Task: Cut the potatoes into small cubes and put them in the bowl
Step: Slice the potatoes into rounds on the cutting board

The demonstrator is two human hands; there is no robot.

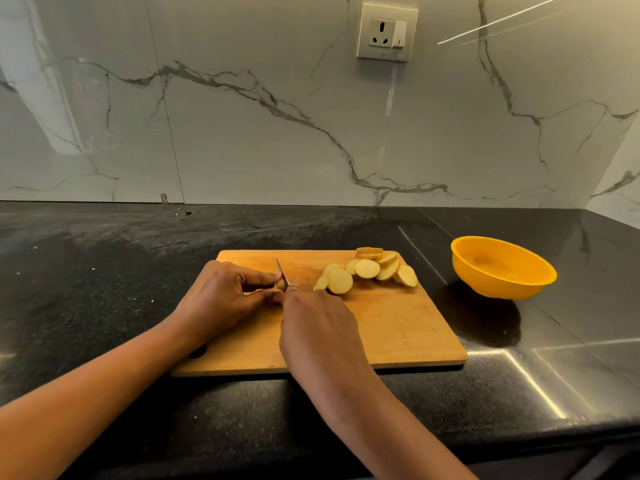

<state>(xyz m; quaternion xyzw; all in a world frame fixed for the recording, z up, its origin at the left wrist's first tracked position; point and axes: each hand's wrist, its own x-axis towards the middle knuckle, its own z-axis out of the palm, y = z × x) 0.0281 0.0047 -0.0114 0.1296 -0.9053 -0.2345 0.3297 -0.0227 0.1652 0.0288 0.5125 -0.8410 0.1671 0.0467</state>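
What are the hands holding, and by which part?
The right hand grips the knife by its handle; the left hand pinches the potato end by its sides.

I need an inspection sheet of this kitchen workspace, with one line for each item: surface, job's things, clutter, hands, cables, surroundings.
Surface: black stone counter, with a wooden cutting board lying on it.
Job's things: round potato slices heaped on the board's far side, none cubed; orange bowl right of the board, no potato seen in it.
Clutter: nothing seen.
Hands: left hand pinches a potato end; right hand holds the knife, blade at that piece.
Cables: nothing seen.
Surroundings: marble wall with a wall socket.
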